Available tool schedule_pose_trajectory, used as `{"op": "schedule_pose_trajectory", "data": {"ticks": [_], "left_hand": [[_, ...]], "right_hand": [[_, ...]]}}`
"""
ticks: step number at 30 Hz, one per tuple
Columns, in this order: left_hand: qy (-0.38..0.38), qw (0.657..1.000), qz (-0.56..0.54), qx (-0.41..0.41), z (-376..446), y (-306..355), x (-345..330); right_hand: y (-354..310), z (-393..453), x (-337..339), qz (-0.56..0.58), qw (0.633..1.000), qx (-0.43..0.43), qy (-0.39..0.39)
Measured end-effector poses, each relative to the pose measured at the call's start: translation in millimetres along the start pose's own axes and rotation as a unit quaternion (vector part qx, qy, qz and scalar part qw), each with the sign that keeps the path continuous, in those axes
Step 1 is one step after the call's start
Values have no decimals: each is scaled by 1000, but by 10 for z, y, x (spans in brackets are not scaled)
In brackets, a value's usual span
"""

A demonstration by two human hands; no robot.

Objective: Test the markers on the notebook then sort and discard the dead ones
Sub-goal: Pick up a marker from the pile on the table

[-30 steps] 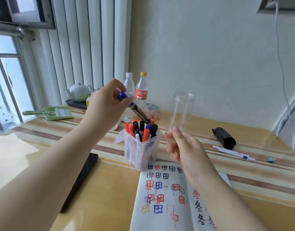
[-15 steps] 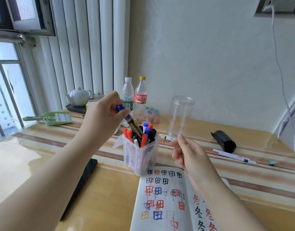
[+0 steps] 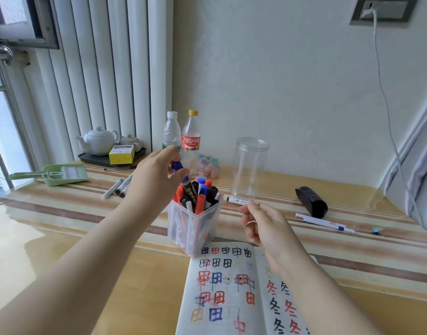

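— What's nearest?
— The open notebook (image 3: 222, 291) at the counter's (image 3: 62, 238) near edge; right hand (image 3: 263, 226) above, loosely curled, empty.
— Beyond?
— Left hand (image 3: 156, 180) pinching a blue-capped marker (image 3: 183, 177), lower end in the marker box (image 3: 195, 228).

Your left hand (image 3: 156, 175) pinches a blue-capped marker with a dark, gold-printed barrel (image 3: 187, 187) over the clear square plastic holder (image 3: 195, 228), which is packed with red, blue and black caps. Your open white notebook (image 3: 231, 293) carries grid characters in black, red, blue and orange. The tabletop (image 3: 62, 238) is glossy yellow with brown and cream stripes. Toward its far left edge you have a pale green dustpan set (image 3: 55, 175); by the wall, a white teapot (image 3: 99, 141), a yellow box (image 3: 121, 154) and a red-labelled, yellow-capped bottle (image 3: 191, 139).
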State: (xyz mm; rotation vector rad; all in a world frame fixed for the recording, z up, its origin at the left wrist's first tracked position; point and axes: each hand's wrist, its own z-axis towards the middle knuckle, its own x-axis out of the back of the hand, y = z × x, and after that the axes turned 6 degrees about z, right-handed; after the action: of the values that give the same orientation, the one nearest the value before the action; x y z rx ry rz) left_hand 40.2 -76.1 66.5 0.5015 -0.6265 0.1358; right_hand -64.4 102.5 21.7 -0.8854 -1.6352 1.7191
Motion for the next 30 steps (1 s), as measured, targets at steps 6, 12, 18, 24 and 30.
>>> {"op": "schedule_pose_trajectory", "data": {"ticks": [6, 12, 18, 24, 30], "left_hand": [[29, 998, 51, -1, -94, 4, -91], [76, 982, 19, -170, -189, 434, -236], [-120, 968, -60, -212, -538, 770, -927], [-200, 975, -84, -57, -654, 632, -1468], [-197, 974, -110, -19, -711, 544, -1568]], "right_hand": [[82, 33, 190, -17, 1000, -11, 14], [139, 121, 364, -54, 998, -8, 38], [229, 457, 727, -270, 958, 40, 90], [405, 1064, 895, -494, 866, 66, 51], [698, 1637, 835, -575, 813, 84, -21]]}}
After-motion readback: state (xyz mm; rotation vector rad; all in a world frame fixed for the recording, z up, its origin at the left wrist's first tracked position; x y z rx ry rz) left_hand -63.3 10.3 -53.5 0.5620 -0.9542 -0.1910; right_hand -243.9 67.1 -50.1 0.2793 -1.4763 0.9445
